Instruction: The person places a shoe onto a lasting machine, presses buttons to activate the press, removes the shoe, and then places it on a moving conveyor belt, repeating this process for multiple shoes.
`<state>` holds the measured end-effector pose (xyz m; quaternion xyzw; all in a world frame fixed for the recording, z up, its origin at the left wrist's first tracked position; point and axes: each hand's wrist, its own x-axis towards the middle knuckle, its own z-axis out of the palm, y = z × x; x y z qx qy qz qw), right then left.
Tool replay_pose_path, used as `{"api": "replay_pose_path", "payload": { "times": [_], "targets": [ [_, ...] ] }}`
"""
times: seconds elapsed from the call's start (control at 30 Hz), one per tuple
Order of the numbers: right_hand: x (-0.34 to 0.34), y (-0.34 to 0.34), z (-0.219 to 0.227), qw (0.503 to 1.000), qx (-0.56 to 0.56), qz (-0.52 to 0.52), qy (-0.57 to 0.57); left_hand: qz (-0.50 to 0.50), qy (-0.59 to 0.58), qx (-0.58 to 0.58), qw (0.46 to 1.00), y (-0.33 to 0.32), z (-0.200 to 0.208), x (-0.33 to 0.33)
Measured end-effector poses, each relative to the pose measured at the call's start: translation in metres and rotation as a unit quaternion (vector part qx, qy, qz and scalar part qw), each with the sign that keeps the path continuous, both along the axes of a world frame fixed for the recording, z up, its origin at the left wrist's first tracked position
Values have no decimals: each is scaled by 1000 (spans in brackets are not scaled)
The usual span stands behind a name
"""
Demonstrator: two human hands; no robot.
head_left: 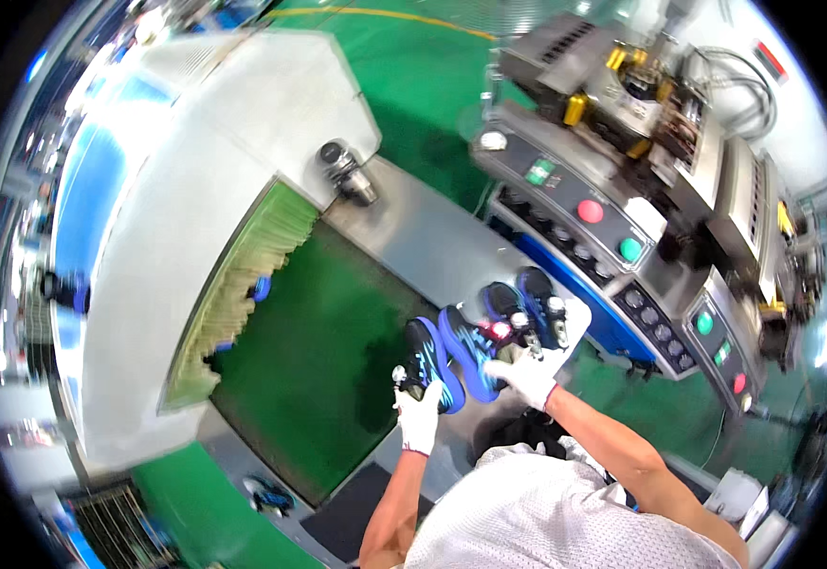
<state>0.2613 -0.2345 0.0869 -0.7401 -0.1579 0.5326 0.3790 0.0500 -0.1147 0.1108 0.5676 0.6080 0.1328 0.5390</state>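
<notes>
My left hand (419, 414), in a white glove, grips a blue and black shoe (427, 362) held over the edge of the green conveyor belt (309, 360). A second blue shoe (470, 351) rests beside it under my right hand (527, 377), also in a white glove, which closes on it. Another pair of dark blue shoes (527, 311) lies on a white tray (579, 318) just beyond my right hand.
A white tunnel housing (176, 209) with a fringed curtain (243, 284) covers the belt at left; a blue shoe (262, 287) shows under it. A control panel (612, 247) with red and green buttons stands at right. A steel ledge (432, 237) borders the belt.
</notes>
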Motion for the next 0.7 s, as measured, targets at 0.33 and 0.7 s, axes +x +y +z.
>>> {"api": "replay_pose_path", "payload": {
  "times": [0.33, 0.7],
  "targets": [
    [5, -254, 114, 916, 8, -401, -4, -429, -83, -44, 898, -152, 126, 164],
    [-189, -476, 181, 428, 64, -890, -142, -822, -49, 130, 552, -448, 165, 206]
  ]
}}
